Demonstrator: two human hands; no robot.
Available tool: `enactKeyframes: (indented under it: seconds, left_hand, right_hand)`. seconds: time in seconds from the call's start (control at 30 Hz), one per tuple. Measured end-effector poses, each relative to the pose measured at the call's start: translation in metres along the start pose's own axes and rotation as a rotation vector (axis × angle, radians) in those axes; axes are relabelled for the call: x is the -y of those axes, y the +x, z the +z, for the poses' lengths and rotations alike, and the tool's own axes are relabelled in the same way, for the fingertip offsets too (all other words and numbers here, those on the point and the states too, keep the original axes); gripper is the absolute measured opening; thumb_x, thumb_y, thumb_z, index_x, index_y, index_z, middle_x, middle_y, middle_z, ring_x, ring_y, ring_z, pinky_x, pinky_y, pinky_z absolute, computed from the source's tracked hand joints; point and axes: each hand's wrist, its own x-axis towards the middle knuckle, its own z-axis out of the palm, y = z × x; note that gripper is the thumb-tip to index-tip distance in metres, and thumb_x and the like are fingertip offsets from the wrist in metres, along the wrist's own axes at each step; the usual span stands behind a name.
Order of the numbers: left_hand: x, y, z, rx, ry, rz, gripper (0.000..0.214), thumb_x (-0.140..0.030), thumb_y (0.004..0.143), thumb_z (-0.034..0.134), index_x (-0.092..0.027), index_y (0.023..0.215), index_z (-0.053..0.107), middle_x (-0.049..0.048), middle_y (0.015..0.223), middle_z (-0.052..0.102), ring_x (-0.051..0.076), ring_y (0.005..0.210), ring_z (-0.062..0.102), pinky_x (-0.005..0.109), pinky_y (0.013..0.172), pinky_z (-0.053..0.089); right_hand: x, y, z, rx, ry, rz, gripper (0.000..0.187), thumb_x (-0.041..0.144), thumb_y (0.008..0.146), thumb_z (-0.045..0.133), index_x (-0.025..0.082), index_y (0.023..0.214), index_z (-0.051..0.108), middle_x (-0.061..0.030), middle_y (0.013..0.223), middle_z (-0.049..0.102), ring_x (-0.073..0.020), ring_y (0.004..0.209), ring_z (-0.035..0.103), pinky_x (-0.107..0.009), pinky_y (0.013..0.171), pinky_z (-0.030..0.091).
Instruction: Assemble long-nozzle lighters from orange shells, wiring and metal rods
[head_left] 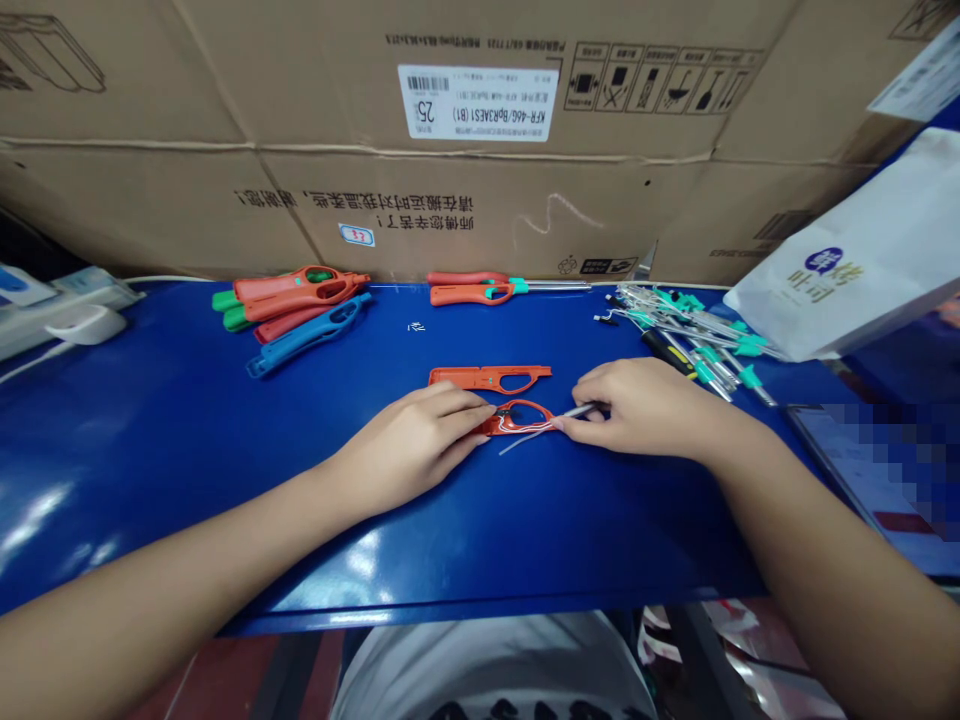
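Note:
An orange lighter casing half (537,408), with an oval opening, lies between my hands on the blue table. My left hand (420,440) grips its left end, thumb and fingers closed around it. A small black part (504,412) shows at those fingertips, with thin white wires running right from it. My right hand (637,408) is closed on a thin metal rod (579,410) at the casing's right end; its far end is hidden by the fingers. A thin pale tube (519,442) sticks out below the casing. Just behind lies another orange casing half (469,378).
Orange, red, green and blue casings (300,305) lie back left. Two orange-red lighter bodies (469,290) with rods sit at the back. Metal rods with teal parts (705,335), a black-yellow tool (670,353), a white bag (862,250) and a screen device (840,450) are at right.

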Motion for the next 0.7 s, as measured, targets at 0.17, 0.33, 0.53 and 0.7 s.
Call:
enactKeyframes:
  seconds: [0.17,0.33,0.53,0.7]
  left_hand:
    - [-0.0012,0.0007,0.0001,0.001,-0.043,-0.021,0.024,-0.023,0.101,0.056,-0.014,0.121,0.066,0.0102,0.119,0.072,0.023,0.108,0.067,0.04,0.094,0.056]
    - [0.0007,0.001,0.0031,-0.042,-0.105,-0.013,0.028,-0.023,0.101,0.057,-0.015,0.126,0.066,0.0103,0.121,0.071,0.023,0.11,0.067,0.039,0.095,0.055]
    - [0.0001,0.0017,0.0034,-0.108,-0.21,-0.041,0.019,-0.022,0.098,0.062,-0.016,0.113,0.072,0.0072,0.11,0.075,0.017,0.099,0.069,0.03,0.089,0.055]
    - [0.0011,0.0016,0.0047,-0.123,-0.286,-0.156,0.014,-0.025,0.093,0.071,-0.02,0.105,0.073,0.0019,0.103,0.077,0.016,0.094,0.07,0.028,0.085,0.053]
  right_hand:
    - [0.0003,0.0002,0.0006,0.005,0.0,0.0,0.047,0.053,0.092,0.052,0.019,0.059,0.05,-0.0006,0.066,0.061,-0.013,0.059,0.046,-0.03,0.055,0.021]
    - [0.0008,-0.0003,0.0007,0.004,0.007,0.001,0.046,0.052,0.092,0.053,0.019,0.06,0.052,-0.0009,0.067,0.062,-0.013,0.06,0.048,-0.03,0.055,0.021]
    - [0.0044,0.0012,0.0014,0.03,0.026,-0.03,0.044,0.049,0.091,0.054,0.019,0.059,0.052,-0.0005,0.066,0.061,-0.0128,0.06,0.046,-0.03,0.055,0.021]
    - [0.0085,0.0032,0.0031,0.051,0.027,-0.045,0.044,0.049,0.092,0.054,0.019,0.06,0.052,-0.0008,0.067,0.062,-0.0129,0.061,0.046,-0.03,0.056,0.021]
